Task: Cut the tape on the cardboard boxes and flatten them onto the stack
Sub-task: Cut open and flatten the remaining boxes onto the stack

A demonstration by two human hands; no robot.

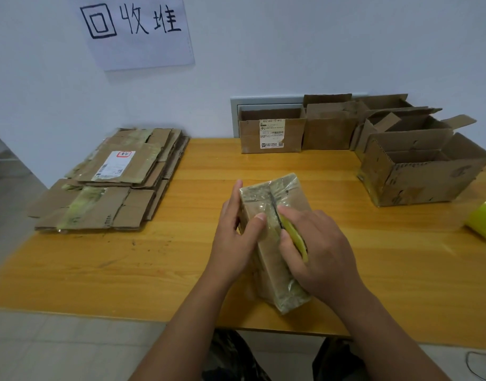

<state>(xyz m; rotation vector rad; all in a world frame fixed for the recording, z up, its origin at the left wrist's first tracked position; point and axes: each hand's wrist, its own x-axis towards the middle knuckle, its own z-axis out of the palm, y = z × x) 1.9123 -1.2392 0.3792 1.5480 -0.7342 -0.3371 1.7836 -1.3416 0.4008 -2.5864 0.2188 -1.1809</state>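
A small taped cardboard box (266,199) stands on the wooden table (126,265) in front of me, its top seam partly slit. My left hand (233,232) grips the box's left side, thumb on top. My right hand (316,248) is shut on a yellow utility knife (294,235), whose blade sits in the seam near the middle of the top. A stack of flattened boxes (112,182) lies at the table's left end.
Several open cardboard boxes stand along the back and right: one with a label (272,133), a plain one (330,127), a large one (420,171). A yellow-green tape roll (484,221) sits at the right edge. A paper sign (137,31) hangs on the wall.
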